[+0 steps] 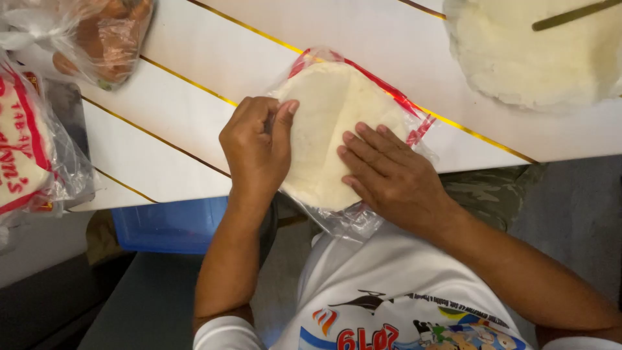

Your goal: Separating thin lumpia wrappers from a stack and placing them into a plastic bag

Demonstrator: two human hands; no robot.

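White tabletop [194, 110] crossed by thin gold lines, seen from above by the head camera; grey floor and a blue bin [170, 223] below its near edge.

At the near edge of the tabletop, partly overhanging it: a clear bag [353, 220] with red-striped trim, holding a stack of pale flatbreads [324, 123]. Looks light, soft and floppy, probably prone to folding or tearing if lifted by one edge. Plastic likely slippery, so best taken at the bag's rim or supported flat from beneath, not pinched through the middle.

Left hand [258, 146] curled at the left side of the stack, thumb and fingers drawn close together as if pinching the plastic or the stack's edge there; whether anything is truly gripped cannot be told. Right hand [392, 178] spread wide and flat, palm down, fingers [363, 146] pressing on the top of the stack through the bag, gripping nothing.

Far right of the tabletop: a second pile of flatbreads [538, 52], uncovered, with a dark flat strip [573, 14] lying across it. Far left: another bagged stack [26, 155] with red lettering, touching a dark board [68, 110] beneath it. Upper left: a crumpled bag [103, 35] with something brownish inside, contents unclear.

Lower frame: white printed shirt [389, 291] and both forearms reaching up to the bag.
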